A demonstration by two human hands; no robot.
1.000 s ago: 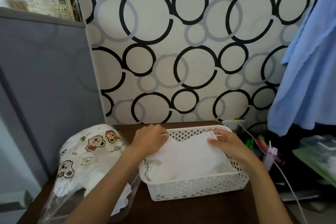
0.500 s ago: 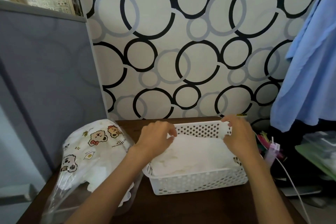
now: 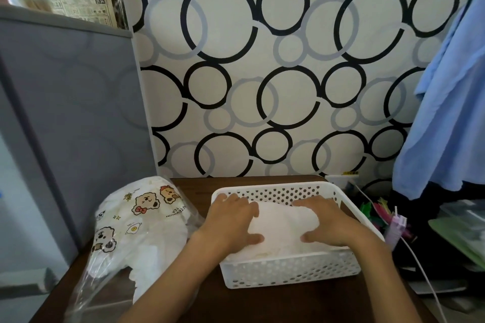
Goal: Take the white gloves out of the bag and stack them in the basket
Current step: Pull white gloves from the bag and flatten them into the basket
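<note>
While both hands lie inside the white perforated basket [image 3: 288, 269] at the lower centre of the frame, they press flat on the white gloves [image 3: 282, 228] piled in it. The left hand [image 3: 231, 220] rests on the left part of the pile, fingers straight and close together pointing toward the far wall of the basket, thumb spread out to the right across the cloth. The right hand [image 3: 325, 223] mirrors it on the right part of the pile, fingers flat and extended, thumb reaching left. Neither hand curls round anything; both lie wide and flat on the fabric, with a strip of white glove showing between them. The pile reaches nearly to the basket's rim.

The basket stands on a dark brown table [image 3: 262, 304]. Just left of it, at the lower left of the frame, lies a clear plastic bag [image 3: 136, 228] printed with cartoon bears and fried eggs, bulging with more white fabric; its open mouth sprawls toward the bottom edge, under the left forearm.

Behind the table the wall carries wallpaper [image 3: 262, 73] with black and grey rings. A grey panel [image 3: 65, 126] fills the left side, with printed paper [image 3: 76, 0] above it at the upper left. A blue cloth [image 3: 451, 113] hangs at the right edge, and a white cable [image 3: 420, 270] runs down past the table at the lower right.
</note>
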